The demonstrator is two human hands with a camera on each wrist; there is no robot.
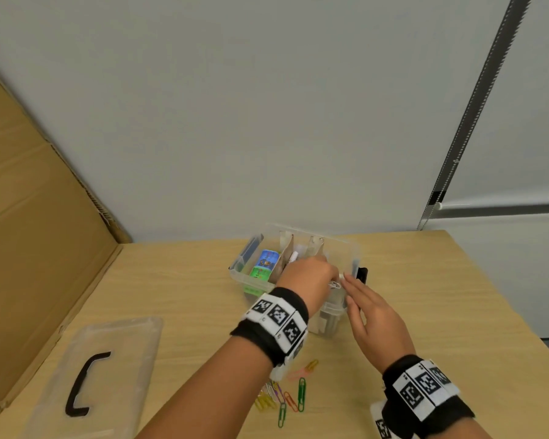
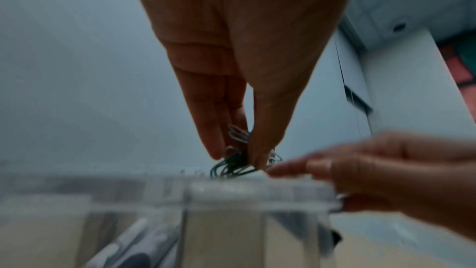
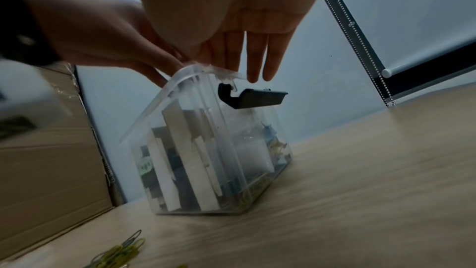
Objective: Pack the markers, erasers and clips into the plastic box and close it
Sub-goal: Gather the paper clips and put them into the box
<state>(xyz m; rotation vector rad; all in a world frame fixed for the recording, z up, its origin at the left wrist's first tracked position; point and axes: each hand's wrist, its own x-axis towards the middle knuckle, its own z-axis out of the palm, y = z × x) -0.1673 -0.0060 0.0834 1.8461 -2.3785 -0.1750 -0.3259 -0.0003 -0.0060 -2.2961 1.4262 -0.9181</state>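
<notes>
left hand (image 1: 308, 277) pinches a bunch of clips (image 2: 237, 162) right over the box (image 1: 339, 308) near-right corner, so they just drop straight down; right hand (image 1: 371, 315) flat-fingered beside the rim

Both forearms reach forward from the near edge of the counter (image 1: 425, 280), each wrist wrapped in a black band with black-and-white square markers. The left hand (image 1: 308, 277) is turned palm down, its fingers (image 2: 206, 129) and thumb drawn together to a point and pinching a small bunch of paper clips (image 2: 237, 162). The right hand (image 1: 374, 315) lies just beside it to the right, flat and relaxed, its fingers (image 3: 257, 56) straight and close together, their tips by the left hand's fingertips.
</notes>
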